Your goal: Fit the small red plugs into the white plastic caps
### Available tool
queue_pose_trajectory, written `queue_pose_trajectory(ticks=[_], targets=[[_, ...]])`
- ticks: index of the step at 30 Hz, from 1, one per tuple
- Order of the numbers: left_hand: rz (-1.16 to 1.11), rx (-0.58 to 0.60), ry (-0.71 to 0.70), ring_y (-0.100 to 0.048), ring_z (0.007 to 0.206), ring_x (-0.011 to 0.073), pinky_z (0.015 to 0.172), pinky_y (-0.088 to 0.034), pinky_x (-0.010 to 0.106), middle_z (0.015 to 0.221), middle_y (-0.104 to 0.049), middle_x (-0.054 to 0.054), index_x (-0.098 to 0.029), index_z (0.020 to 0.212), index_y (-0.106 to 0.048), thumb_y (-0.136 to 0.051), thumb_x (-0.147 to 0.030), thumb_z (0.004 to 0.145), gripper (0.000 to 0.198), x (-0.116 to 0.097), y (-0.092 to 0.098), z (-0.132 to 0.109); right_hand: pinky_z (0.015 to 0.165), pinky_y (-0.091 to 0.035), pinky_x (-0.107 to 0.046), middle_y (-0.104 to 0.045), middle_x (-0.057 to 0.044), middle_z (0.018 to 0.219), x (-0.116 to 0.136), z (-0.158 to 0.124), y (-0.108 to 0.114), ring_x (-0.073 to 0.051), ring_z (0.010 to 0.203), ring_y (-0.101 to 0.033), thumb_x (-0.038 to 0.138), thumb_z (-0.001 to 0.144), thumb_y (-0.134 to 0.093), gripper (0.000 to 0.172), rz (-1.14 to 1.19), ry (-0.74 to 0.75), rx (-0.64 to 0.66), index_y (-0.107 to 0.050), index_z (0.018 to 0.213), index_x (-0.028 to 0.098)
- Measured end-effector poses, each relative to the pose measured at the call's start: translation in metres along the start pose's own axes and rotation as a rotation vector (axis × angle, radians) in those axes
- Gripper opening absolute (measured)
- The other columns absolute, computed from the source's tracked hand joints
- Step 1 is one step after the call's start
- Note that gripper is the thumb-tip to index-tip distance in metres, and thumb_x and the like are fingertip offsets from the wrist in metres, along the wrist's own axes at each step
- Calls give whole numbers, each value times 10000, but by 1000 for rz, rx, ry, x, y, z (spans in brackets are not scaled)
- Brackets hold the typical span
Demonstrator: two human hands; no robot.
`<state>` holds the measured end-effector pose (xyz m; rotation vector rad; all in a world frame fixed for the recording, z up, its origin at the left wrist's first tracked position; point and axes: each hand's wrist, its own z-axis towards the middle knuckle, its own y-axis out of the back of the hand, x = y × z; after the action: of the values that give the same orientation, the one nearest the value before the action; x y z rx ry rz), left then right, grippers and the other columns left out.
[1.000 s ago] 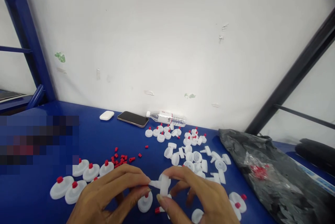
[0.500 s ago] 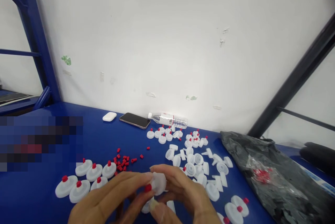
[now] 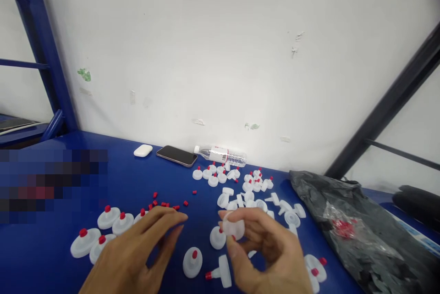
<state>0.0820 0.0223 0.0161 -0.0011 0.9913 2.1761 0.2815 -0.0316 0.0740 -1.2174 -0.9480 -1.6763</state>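
Observation:
My right hand [image 3: 266, 250] pinches a white plastic cap with a red tip [image 3: 233, 228] between thumb and fingers, just above the blue table [image 3: 130, 179]. My left hand [image 3: 137, 250] hovers with fingers stretched out and apart, holding nothing, over the scattered small red plugs [image 3: 165, 204]. Finished white caps with red tips [image 3: 110, 223] lie to its left. Two more capped pieces [image 3: 192, 262] lie between my hands. A pile of bare white caps [image 3: 261, 207] sits behind my right hand.
A phone [image 3: 177, 155], a white earbud case [image 3: 143, 150] and a lying water bottle [image 3: 222, 155] rest by the white wall. A black plastic bag with red plugs [image 3: 347, 230] lies at the right. Blue rack posts [image 3: 44, 55] stand at left.
My hands were together on one white cap; they have now parted. The left hand let go and opened toward the red plugs, while the right keeps the cap with its red tip.

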Motion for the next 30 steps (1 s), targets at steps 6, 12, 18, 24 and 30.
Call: queue_pose_trajectory(ticks=[6,12,18,24,30], targets=[[382,347,106,-754,1130,307,885,-643,415,1245,-783,72,-259,1201,-748,-430,-190,975,396,44,-24,-27,634,-596,-172,-845,-64,966,5,12,23,-224,847,-806,301,642,-854,156,73,45,-136,-726,717,253],[421,468,-32,-690,1242,349,1054,-560,506,1293,-758,104,-249,1230,-766,-421,55,800,630,68,-36,-46,694,-618,-159,-832,-30,928,7,23,72,-204,822,-799,528,875,-730,246,-216,133,-11,-770,883,285],[428,432,-46,-661,1253,442,993,-548,672,1350,-709,184,-189,1287,-729,-315,67,817,676,57,-39,-44,675,-638,-244,-731,-24,1348,-8,34,132,-286,1039,-775,742,788,-627,499,-680,-44,-217,-765,1019,322],[282,257,100,-800,909,257,804,-643,402,1050,-812,40,-253,1111,-688,-401,-318,1032,304,34,-37,-28,840,-565,-404,-819,-15,1011,-20,47,170,-312,995,-752,682,812,-455,494,-1036,-267,-126,-779,967,343],[258,161,1,-791,1000,255,706,-636,360,1151,-790,46,-270,1219,-646,-370,-322,1037,334,28,-41,-24,902,-524,-472,-834,-43,1023,-35,54,182,-353,1028,-751,599,798,-441,469,-1058,-287,-43,-803,897,318]])
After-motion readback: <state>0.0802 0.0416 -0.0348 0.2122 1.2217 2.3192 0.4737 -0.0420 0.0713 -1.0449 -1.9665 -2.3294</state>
